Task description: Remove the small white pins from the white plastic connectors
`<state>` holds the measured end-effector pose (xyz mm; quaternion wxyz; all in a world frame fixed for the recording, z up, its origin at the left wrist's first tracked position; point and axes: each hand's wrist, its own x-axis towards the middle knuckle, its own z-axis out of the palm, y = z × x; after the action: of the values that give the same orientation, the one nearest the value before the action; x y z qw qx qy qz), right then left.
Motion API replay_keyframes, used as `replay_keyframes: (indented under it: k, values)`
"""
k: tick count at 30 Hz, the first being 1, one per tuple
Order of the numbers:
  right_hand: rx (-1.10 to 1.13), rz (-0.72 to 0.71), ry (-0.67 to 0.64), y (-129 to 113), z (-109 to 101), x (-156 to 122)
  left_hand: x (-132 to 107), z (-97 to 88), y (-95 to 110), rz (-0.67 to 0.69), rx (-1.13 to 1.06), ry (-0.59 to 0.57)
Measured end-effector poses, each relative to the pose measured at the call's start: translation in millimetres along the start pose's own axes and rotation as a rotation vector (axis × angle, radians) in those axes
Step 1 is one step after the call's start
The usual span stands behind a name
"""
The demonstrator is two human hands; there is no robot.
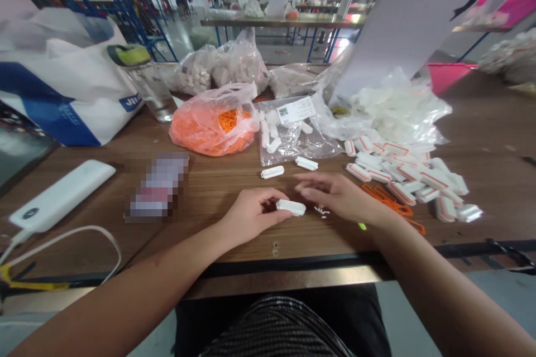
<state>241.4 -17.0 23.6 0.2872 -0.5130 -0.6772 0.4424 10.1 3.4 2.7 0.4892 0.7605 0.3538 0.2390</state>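
Note:
My left hand (251, 213) is closed on a white plastic casing (292, 207), pinched between thumb and fingers just above the table. Close by on the right, my right hand (335, 195) hovers with its fingers bent and apart. I see nothing between them, though they are slightly blurred. Beneath it lie several tiny white bits (321, 211). Beyond my hands, two similar white casings rest on the table, one on the left (272, 172) and another on the right (307, 163).
At right lies a heap of white casings with orange edging (402, 170), beside loose orange frames (387, 201). Farther back are a bag of orange parts (213, 122) and a clear bag (301, 142). A phone (159, 184), power bank (62, 195) and bottle (146, 83) stand left.

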Motion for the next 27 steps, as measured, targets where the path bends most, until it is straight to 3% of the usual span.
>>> replay_keyframes:
  k: [3,7,12,17,24,27]
  values:
    - [-0.298,0.005,0.206,-2.6,-15.8,-13.1,-1.2,-3.7,1.0,-0.013,0.277,0.019]
    - [-0.456,0.167,0.155,2.0,-26.5,-30.4,-6.2,-6.7,9.3,-0.015,0.541,0.007]
    - [-0.429,0.079,0.105,18.4,-19.2,-24.0,-14.0,-4.8,14.2,-0.026,0.574,-0.023]
    - [-0.498,0.005,0.035,25.4,-18.2,-5.3,-17.6,-2.2,3.7,0.010,0.476,0.023]
    - [-0.495,0.136,0.050,20.9,-27.6,-9.7,-17.1,0.0,-0.5,0.009,0.425,0.055]
    - [-0.478,0.097,0.058,19.7,-30.7,-9.2,-16.8,0.0,0.9,-0.001,0.415,0.046]
